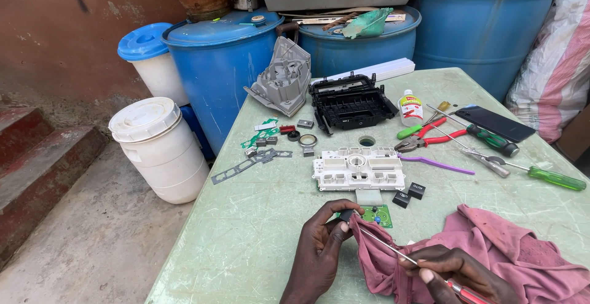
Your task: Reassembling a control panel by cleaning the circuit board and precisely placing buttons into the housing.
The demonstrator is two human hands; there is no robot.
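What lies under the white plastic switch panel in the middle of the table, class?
A green circuit board pokes out from below the white panel's front edge, beside the left hand. The rest beneath the panel is covered, so only the table around it shows.

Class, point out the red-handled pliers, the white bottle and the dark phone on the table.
red-handled pliers point(430, 137), head view, on a handle.
white bottle point(410, 108), head view, on its body.
dark phone point(495, 123), head view, mid-screen.

Two bare hands at the bottom centre of the frame, left hand point(319, 248), right hand point(458, 270), bare forearms, no sleeves, rings or gloves visible
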